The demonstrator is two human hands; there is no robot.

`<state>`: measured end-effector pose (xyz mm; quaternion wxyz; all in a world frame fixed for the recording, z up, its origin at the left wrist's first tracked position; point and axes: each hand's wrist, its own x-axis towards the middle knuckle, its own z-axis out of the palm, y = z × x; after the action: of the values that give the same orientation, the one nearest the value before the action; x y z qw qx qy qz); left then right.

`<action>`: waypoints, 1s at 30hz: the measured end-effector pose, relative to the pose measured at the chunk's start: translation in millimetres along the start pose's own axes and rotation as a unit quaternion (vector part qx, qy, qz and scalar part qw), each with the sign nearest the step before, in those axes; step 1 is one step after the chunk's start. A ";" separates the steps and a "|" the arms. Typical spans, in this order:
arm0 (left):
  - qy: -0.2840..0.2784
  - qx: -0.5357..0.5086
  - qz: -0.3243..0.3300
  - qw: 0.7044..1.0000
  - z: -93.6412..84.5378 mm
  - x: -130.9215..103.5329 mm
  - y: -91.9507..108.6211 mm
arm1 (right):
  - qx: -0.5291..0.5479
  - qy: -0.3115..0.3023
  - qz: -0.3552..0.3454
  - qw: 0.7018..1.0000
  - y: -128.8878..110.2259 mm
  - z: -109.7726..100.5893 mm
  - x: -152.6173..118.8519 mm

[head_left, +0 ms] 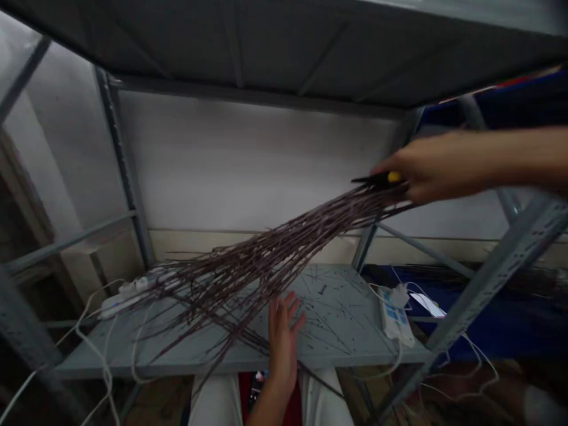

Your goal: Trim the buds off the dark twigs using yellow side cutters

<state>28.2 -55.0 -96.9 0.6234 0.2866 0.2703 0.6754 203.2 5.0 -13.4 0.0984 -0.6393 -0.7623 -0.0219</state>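
A long bundle of thin, dark brown twigs point(266, 254) slants across the view, its bound-together end at the upper right and its loose ends fanning out to the lower left. My right hand point(412, 168) is raised and closed around the gathered end. A black pointed tool with a yellow part point(384, 178) also sits in that hand; its kind is hard to make out through the blur. Below the bundle, my left hand point(284, 331) is open with fingers spread and holds nothing. Its fingertips are close to the lower twigs; whether they touch, I cannot tell.
The grey metal shelf point(337, 337) carries scattered twig bits. White power strips lie at its left point(118, 303) and right point(396, 316), with trailing cables. An upper shelf point(248, 47) hangs overhead. A steel post point(483, 284) stands at the right, beside a blue surface point(426, 343).
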 end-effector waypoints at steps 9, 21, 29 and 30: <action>-0.347 0.668 0.191 0.630 -123.6 -7.8 1.9 | 0.032 -0.061 -0.018 0.997 15.5 69.3 41.7; -0.436 0.746 0.306 0.400 -154.6 4.3 14.0 | 0.122 -0.082 0.007 0.989 43.7 138.3 2.9; -0.363 0.760 0.146 0.518 -107.1 49.1 56.0 | 0.218 0.091 -0.008 0.972 55.7 98.7 -50.6; -0.359 0.754 0.140 0.532 -104.3 52.9 58.6 | 0.231 0.108 -0.012 0.967 53.4 88.8 -53.6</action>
<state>-90.7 -7.5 -123.8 0.1176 0.9029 0.3891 0.1399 253.4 -23.2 -114.9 0.3247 -0.5836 -0.7394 0.0849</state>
